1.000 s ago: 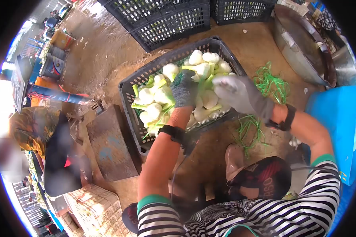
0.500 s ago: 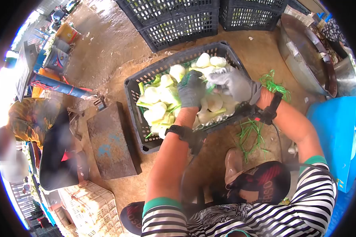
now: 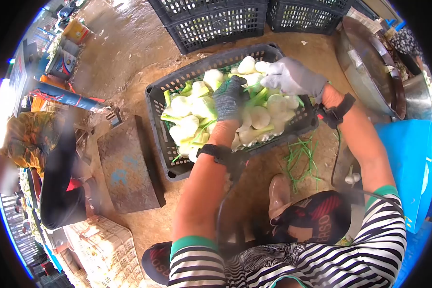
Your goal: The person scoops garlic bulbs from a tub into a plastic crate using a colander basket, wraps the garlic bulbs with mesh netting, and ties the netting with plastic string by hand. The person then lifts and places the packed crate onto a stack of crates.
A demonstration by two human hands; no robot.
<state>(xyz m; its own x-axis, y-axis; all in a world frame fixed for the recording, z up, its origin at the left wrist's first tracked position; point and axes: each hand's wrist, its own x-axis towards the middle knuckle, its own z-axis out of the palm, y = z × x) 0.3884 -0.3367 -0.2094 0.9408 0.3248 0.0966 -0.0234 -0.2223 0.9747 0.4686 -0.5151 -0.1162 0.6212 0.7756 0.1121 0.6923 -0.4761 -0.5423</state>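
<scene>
A black plastic crate [image 3: 154,113] on the floor holds many white bulbs [image 3: 260,117] with green stalks, which look like fresh garlic. My left hand [image 3: 229,100], in a dark grey glove, is over the middle of the pile with its fingers curled; what they grip is hidden. Over the crate's far right part, my right hand [image 3: 293,78] in a light grey glove has its fingers bent together beside the bulbs and green stalks [image 3: 259,97]. I cannot make out what it pinches. Green netting [image 3: 185,87] shows among the bulbs at the back.
Stacked black crates [image 3: 221,26] stand beyond. To the right are a large metal basin [image 3: 369,72] and a blue container [image 3: 401,168]. Green strips [image 3: 302,161] and a loose bulb [image 3: 353,176] lie on the floor. At left, a metal platform [image 3: 128,168] and another person's leg [image 3: 57,187].
My right hand has moved away from the left, toward the crate's far right corner. My left hand stays over the bulbs. The whole view has shifted slightly.
</scene>
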